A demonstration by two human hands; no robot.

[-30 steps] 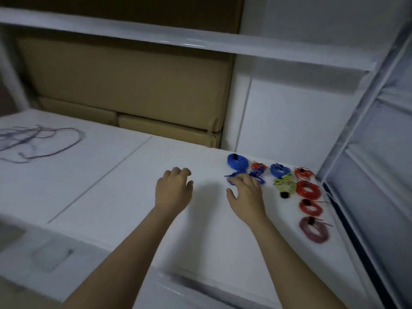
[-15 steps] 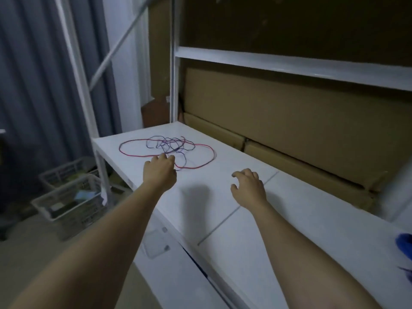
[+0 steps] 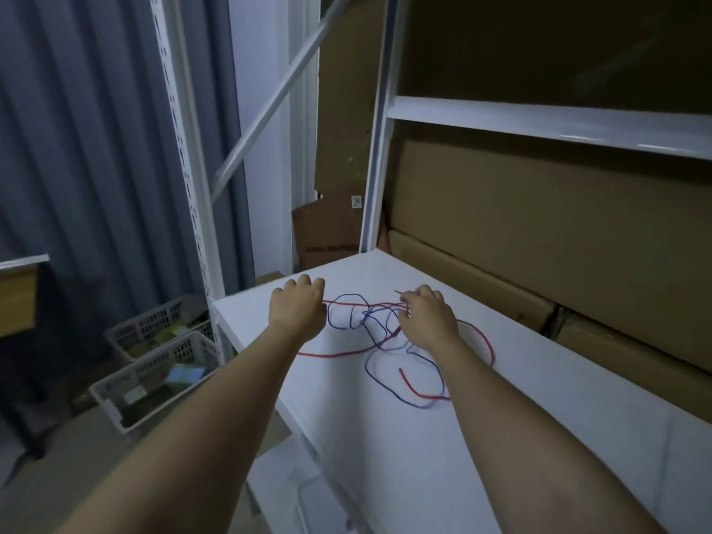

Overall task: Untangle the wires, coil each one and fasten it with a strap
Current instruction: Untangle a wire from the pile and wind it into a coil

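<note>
A loose tangle (image 3: pixel 366 317) of a red wire (image 3: pixel 335 355) and a blue wire (image 3: pixel 420 407) lies at the left end of the white shelf board (image 3: pixel 520 437). My left hand (image 3: pixel 298 306) is over the tangle's left side with its fingers curled where the red loop runs under it. My right hand (image 3: pixel 425 319) sits on the tangle's right side, fingers curled round crossing strands. A red wire end sticks out just beyond those fingertips. No strap or finished coil is in view.
Flat cardboard boxes (image 3: pixel 539 225) stand along the back of the shelf. A white upright post (image 3: pixel 375 148) rises at the back left corner. Left of the shelf edge, on the floor, stand two plastic baskets (image 3: pixel 154 379), with a grey curtain (image 3: pixel 77 148) behind.
The view swung left, away from the coiled wires on the right. Both hands moved along the shelf onto the tangle, and the right hand now has strands under its fingers.
</note>
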